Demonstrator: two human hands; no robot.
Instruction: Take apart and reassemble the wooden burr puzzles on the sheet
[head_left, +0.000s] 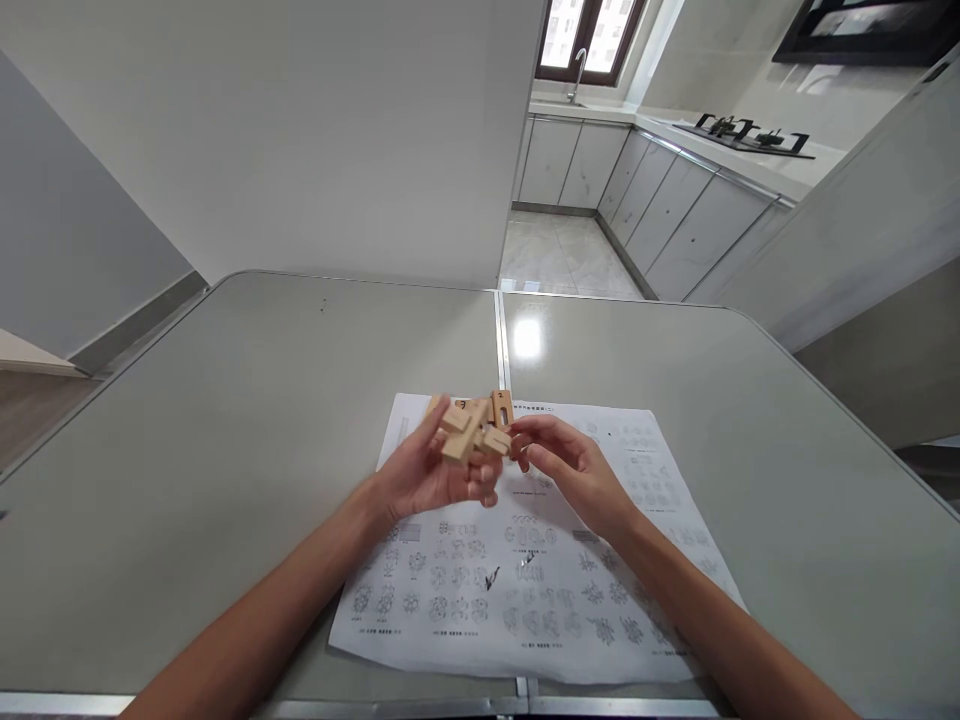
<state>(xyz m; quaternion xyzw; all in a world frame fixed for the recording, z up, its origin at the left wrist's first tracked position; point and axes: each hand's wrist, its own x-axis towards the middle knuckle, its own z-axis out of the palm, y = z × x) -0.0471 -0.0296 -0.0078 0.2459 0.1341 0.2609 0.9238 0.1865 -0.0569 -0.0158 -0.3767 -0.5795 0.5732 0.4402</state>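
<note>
In the head view, my left hand (442,475) holds a partly joined wooden burr puzzle (469,430) of pale notched sticks, thumb on top and fingers curled underneath. My right hand (562,460) is just to the right of it, fingers loosely bent and thumb apart; I see nothing held in it. Whether its fingertips touch the puzzle is unclear. Behind the puzzle, a slotted wooden piece (502,408) marked 2 shows on the sheet, and another marked piece is partly hidden by my left hand. Under both hands lies a large printed paper sheet (540,640) with small line diagrams.
The sheet lies on a grey-green table (247,480) with a metal seam (502,340) down its middle. Past the far edge stand a white wall (337,140) and a kitchen with cabinets (667,210), a tap (580,72) and a gas hob (742,138).
</note>
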